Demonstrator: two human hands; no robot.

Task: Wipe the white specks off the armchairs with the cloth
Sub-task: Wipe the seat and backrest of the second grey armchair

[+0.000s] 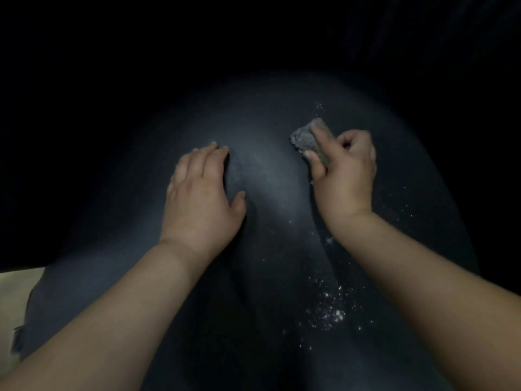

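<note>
White specks (334, 311) lie nearer than cloth (308, 139) (right-hand held).

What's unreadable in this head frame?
- Armchair: back and sides lost in darkness.
- Cloth: lower part hidden by the right hand.
- Surface under the left hand: covered.
- White specks: too small to count.
- Pale patch: cut by left edge.

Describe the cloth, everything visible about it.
The cloth is a small grey wad, bunched up and dusted with pale specks, rough-textured like a rag. The right hand grips it, index finger laid across the top and thumb at its near edge. It is pressed against the dark armchair surface, right of centre.
</note>
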